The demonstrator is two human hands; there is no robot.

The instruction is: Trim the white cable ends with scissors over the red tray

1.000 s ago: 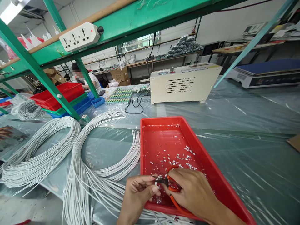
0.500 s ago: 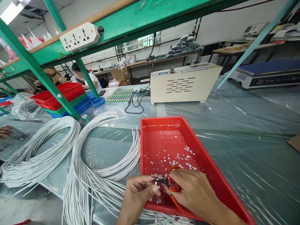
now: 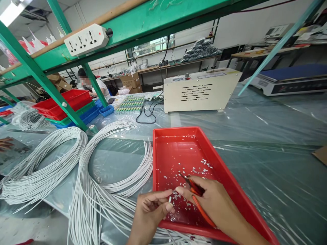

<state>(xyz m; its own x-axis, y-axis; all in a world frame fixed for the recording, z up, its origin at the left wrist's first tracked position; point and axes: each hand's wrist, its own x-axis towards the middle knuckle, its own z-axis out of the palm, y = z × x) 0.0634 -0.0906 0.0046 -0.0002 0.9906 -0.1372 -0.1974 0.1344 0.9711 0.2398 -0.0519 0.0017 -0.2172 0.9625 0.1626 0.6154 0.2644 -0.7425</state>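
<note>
My left hand (image 3: 148, 212) pinches the end of a white cable (image 3: 170, 199) between thumb and fingers, over the near left corner of a red tray (image 3: 154, 160). Its short white tip sticks up past the thumb. My right hand (image 3: 217, 202) is wrapped round orange-handled cutters (image 3: 204, 212). Their dark jaws point up and left over the tray, apart from the cable, while my right thumb reaches close to the cable tip. Small clear and whitish scraps (image 3: 196, 170) lie scattered on the tray floor. A large loop of white cables (image 3: 88, 190) spreads left of the tray.
Another coil of white cables (image 3: 74, 136) lies further left, near another person's hand (image 3: 5, 144). Behind the tray stands a beige machine (image 3: 199, 93) with a black cord. A green shelf frame (image 3: 153, 20) crosses overhead, carrying a power strip (image 3: 87, 39). Stacked bins (image 3: 63, 102) stand left.
The cutters have moved off the cable tip, and their jaws now point upward. My right thumb has come toward the tip. My left hand keeps its pinch in nearly the same place.
</note>
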